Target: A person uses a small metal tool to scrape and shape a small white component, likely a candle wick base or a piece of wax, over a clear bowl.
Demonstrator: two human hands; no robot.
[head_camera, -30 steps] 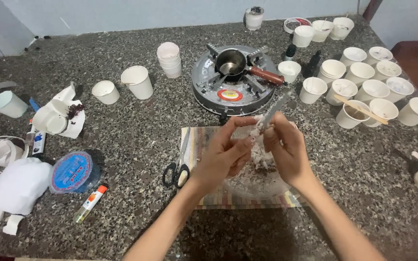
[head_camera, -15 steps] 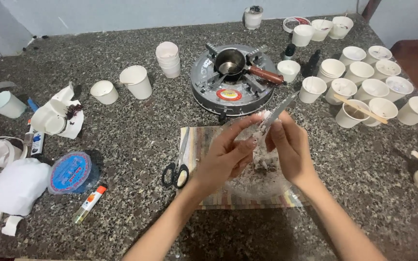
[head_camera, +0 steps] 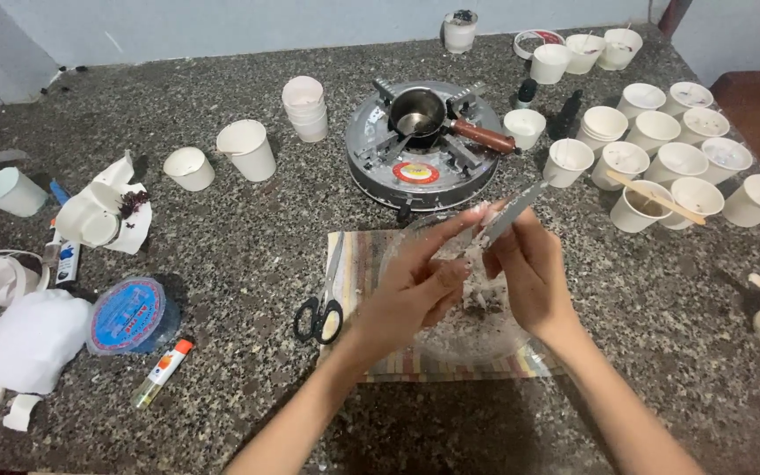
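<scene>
My right hand (head_camera: 528, 268) gripped a knife (head_camera: 510, 211), fingers closed around its handle, blade angled up and to the right. My left hand (head_camera: 415, 286) pinched a whitish wax lump (head_camera: 483, 214) against the blade, index finger extended. Both hands were over a clear glass bowl (head_camera: 468, 330) of wax scraps on a striped mat (head_camera: 358, 264). Scissors (head_camera: 325, 303) lay just left, on the mat's edge; a portable stove (head_camera: 422, 145) with a small pot (head_camera: 419, 114) stood behind.

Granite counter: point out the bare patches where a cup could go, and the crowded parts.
Bare stone lies between the scissors and the torn paper cup, in front of the single cups. Another patch sits right of the striped mat, below the cup with a wooden stick. The far right cluster of cups and the left edge clutter by the tape roll are crowded.
</scene>
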